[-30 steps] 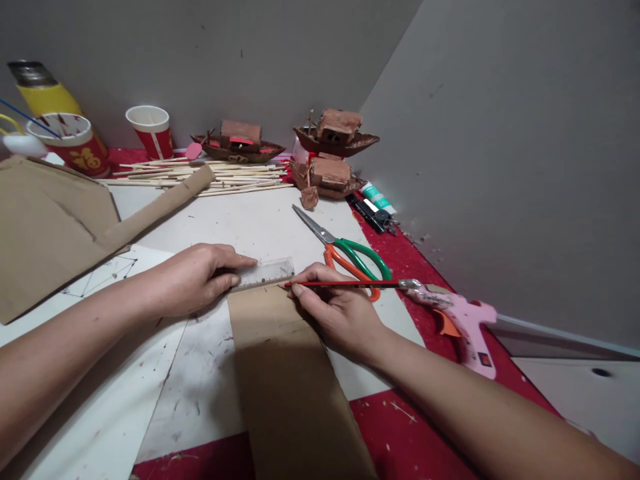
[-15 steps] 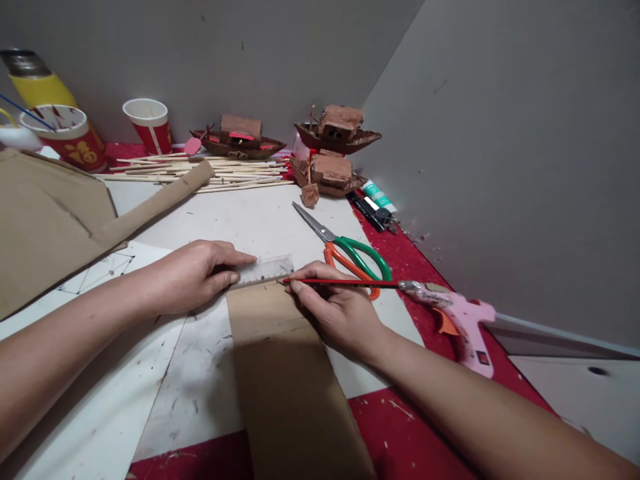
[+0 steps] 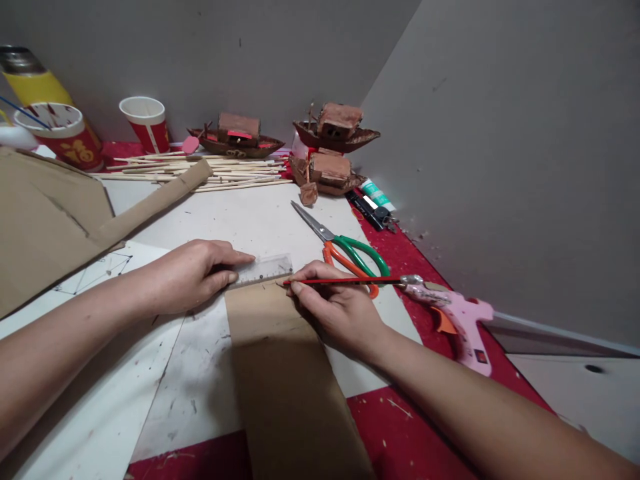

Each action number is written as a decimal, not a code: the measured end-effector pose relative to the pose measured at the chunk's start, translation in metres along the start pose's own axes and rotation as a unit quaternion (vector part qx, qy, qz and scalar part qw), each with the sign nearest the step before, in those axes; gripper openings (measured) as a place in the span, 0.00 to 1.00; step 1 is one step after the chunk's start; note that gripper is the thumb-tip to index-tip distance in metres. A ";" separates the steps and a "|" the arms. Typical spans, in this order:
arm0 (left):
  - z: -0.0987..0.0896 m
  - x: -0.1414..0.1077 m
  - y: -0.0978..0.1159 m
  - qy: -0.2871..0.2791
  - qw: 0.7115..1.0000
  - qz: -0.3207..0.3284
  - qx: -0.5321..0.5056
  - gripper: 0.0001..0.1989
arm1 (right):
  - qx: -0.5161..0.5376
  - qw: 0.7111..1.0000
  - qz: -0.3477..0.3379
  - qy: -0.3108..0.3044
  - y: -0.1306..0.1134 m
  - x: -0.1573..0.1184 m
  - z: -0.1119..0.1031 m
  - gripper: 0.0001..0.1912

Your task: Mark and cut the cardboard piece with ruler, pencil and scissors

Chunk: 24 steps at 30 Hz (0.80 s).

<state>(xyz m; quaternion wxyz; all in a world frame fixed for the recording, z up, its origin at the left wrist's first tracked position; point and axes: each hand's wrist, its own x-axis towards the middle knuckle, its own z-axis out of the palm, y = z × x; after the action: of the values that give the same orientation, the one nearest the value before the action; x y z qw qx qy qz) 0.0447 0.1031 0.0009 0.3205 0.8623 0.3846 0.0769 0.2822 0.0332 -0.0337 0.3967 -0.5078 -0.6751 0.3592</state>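
A clear plastic ruler [image 3: 265, 267] lies across the far end of a brown cardboard strip [image 3: 285, 373]. My left hand [image 3: 200, 273] has its thumb and stretched forefinger closed on the ruler's left end. In my right hand [image 3: 335, 303] is a slim red pencil [image 3: 350, 281], pinched close to its tip and slanting almost flat to the right. The tip rests at the cardboard just below the ruler's edge, near the strip's far end. Beyond my right hand lie scissors [image 3: 350, 250] with green and orange handles, partly hidden by it.
A pink glue gun [image 3: 460, 313] lies at the right. Brown model boats [image 3: 240, 137], wooden sticks [image 3: 240, 170] and a paper cup [image 3: 147, 130] line the back. Large folded cardboard [image 3: 45, 220] covers the left, beside a sheet with a drawing [image 3: 95, 273].
The view has shifted very slightly. Both hands, the ruler and the pencil keep almost the same places.
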 end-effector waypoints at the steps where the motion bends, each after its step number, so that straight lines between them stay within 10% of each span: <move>1: 0.000 0.000 0.000 -0.001 1.000 0.000 -0.002 0.22 | 0.002 1.000 0.004 0.000 0.000 0.000 0.000 0.06; 24: -0.023 -0.015 -0.004 0.004 0.997 -0.031 -0.076 0.20 | 0.182 0.979 0.060 0.072 0.004 -0.013 -0.001 0.03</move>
<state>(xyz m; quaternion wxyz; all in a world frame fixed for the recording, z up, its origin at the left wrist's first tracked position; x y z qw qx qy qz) 0.0237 0.1056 0.0182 0.3863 0.8227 0.4051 0.0992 0.2874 0.0215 -0.0387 0.5074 -0.4912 -0.5368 0.4616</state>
